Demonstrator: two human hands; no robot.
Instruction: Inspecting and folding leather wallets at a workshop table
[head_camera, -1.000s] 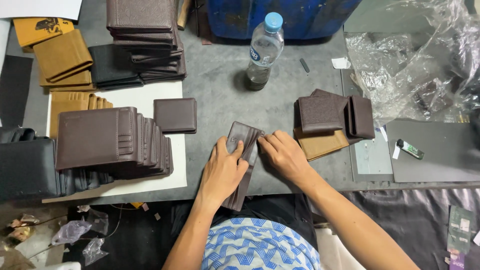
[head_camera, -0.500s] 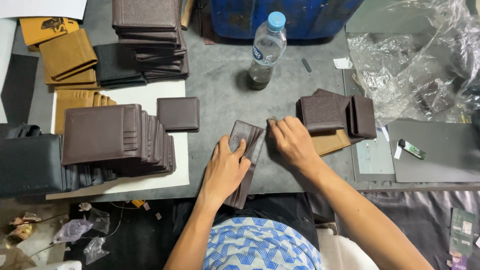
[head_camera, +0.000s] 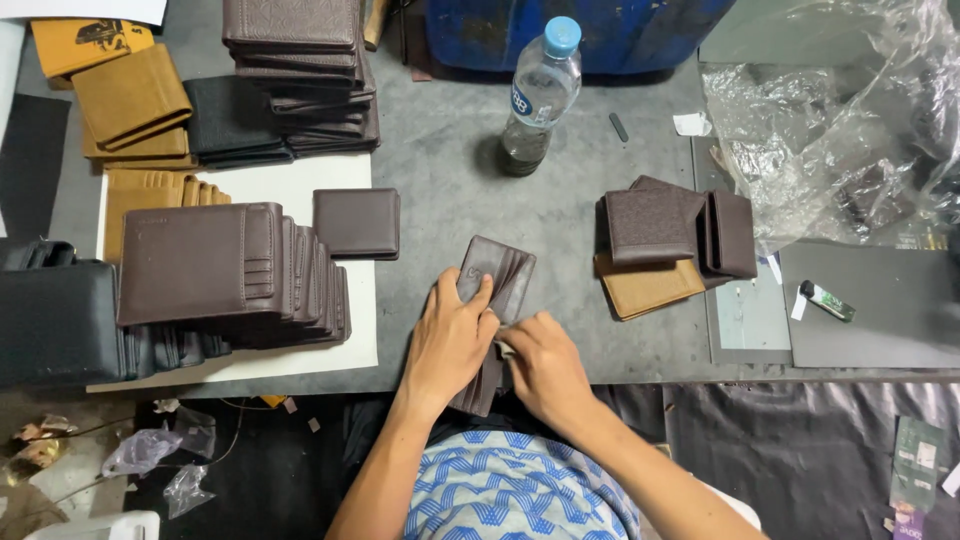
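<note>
Mid-check: both hands, left (head_camera: 452, 335) and right (head_camera: 545, 362), closed on an open brown wallet (head_camera: 497, 280). Next, likely folding shut; finished pile (head_camera: 668, 235) at three o'clock.

Grey worktable (head_camera: 450, 190) — dark littered floor (head_camera: 250, 450) below.

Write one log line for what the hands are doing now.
left hand: pressing brown wallet | right hand: at wallet's lower edge | nearby: water bottle, wallet pile
</note>
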